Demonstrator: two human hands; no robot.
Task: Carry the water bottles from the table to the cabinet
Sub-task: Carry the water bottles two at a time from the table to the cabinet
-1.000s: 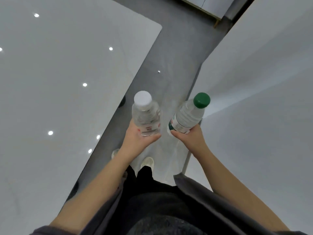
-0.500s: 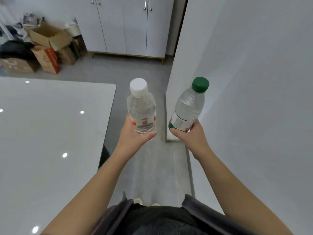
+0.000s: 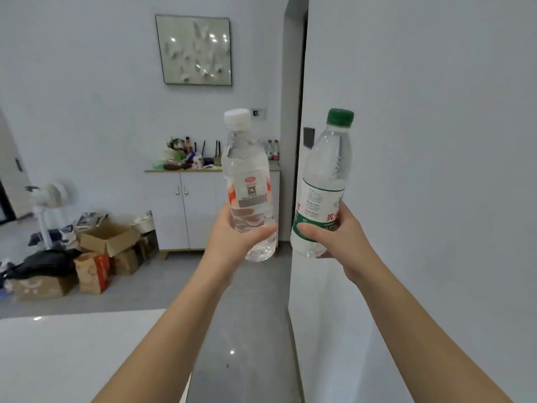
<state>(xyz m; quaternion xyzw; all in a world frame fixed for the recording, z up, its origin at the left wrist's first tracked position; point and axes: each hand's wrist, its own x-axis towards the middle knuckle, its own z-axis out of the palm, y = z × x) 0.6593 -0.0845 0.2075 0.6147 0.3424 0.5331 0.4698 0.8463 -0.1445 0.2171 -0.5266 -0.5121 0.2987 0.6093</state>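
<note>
Left hand (image 3: 232,237) wraps the white-cap bottle (image 3: 247,184); right hand (image 3: 337,237) grips the green-cap bottle (image 3: 322,184) low, near the wall (image 3: 421,170); cabinet (image 3: 197,207) ahead (top cluttered); risk: bottle clips wall corner, slips.

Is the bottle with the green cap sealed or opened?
Capped: the green cap sits on the neck of the green-capped bottle, held in the right hand. Whether its seal is unbroken, I cannot tell.

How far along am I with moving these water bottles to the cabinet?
Pickup looks done: left hand holds the white-capped bottle, right hand the green-capped bottle. Both are mid-carry. Left: reaching the cabinet ahead and setting them down.
</note>
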